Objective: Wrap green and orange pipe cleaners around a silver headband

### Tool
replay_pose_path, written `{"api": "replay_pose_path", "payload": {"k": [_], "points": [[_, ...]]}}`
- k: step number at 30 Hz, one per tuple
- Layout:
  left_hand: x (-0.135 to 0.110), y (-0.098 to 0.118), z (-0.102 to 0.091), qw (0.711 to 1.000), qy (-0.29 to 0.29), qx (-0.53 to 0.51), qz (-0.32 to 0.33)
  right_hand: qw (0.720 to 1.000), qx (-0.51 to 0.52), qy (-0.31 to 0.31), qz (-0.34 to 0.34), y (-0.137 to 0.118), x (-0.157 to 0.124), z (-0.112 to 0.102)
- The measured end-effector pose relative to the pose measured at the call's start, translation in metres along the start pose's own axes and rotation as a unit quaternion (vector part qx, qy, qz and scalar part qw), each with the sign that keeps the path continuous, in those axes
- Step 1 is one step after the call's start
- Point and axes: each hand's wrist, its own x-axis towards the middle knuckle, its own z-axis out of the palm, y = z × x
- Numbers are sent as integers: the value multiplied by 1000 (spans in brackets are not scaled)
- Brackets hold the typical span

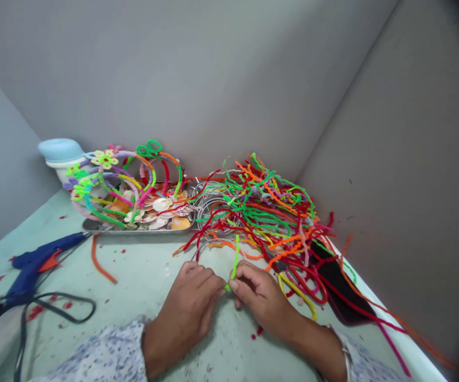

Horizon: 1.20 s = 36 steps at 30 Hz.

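Observation:
My left hand [196, 300] and my right hand [261, 297] meet above the near middle of the table. Between their fingertips they pinch a lime-green pipe cleaner [236, 257], one end of which sticks up past my right fingers. A thin metal headband [209, 241] arcs just behind my hands, partly hidden by them; whether I touch it I cannot tell. Beyond lies a tangled heap of coloured pipe cleaners [269, 207], with several bare metal hoops [213, 199] at its left side. Scissors with a yellow handle [303, 297] lie close to my right hand.
At the back left, a metal tray [153, 232] holds shells and several wrapped headbands [131, 159]. A white jar with a blue lid [62, 151] stands behind it. On the left lie a blue glue gun [34, 262] and its black cord [70, 318]. A dark phone [344, 297] lies right, under strands.

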Motion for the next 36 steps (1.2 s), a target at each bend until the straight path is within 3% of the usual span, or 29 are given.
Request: {"api": "replay_pose_path", "payload": {"k": [3, 5, 8, 10, 13, 16, 20, 25, 32, 36], "points": [[0, 0, 0, 999, 34, -18, -16, 998, -34, 46, -39, 0, -2, 1], [0, 0, -1, 994, 96, -28, -41, 992, -51, 90, -69, 2, -3, 0], [0, 0, -3, 969, 203, -70, -119, 977, -58, 181, -100, 7, -4, -2], [1, -1, -3, 944, 224, -152, -188, 961, -73, 233, -131, 9, -4, -3], [4, -2, 0, 895, 138, -332, -264, 942, -122, 242, -197, 9, -4, -4], [7, -1, 3, 842, 36, -463, -275, 936, -165, 183, -251, 7, -5, -3], [10, -1, 5, 808, 9, -506, -303, 925, -210, 122, -292, 9, -6, -3], [10, -1, 5, 815, 17, -479, -325, 921, -231, 119, -290, 12, -5, -3], [4, 3, 5, 883, 61, -360, -296, 927, -227, 119, -276, 12, -5, -2], [5, 5, 4, 880, 53, -378, -282, 915, -259, 123, -285, 11, -4, -3]]}}
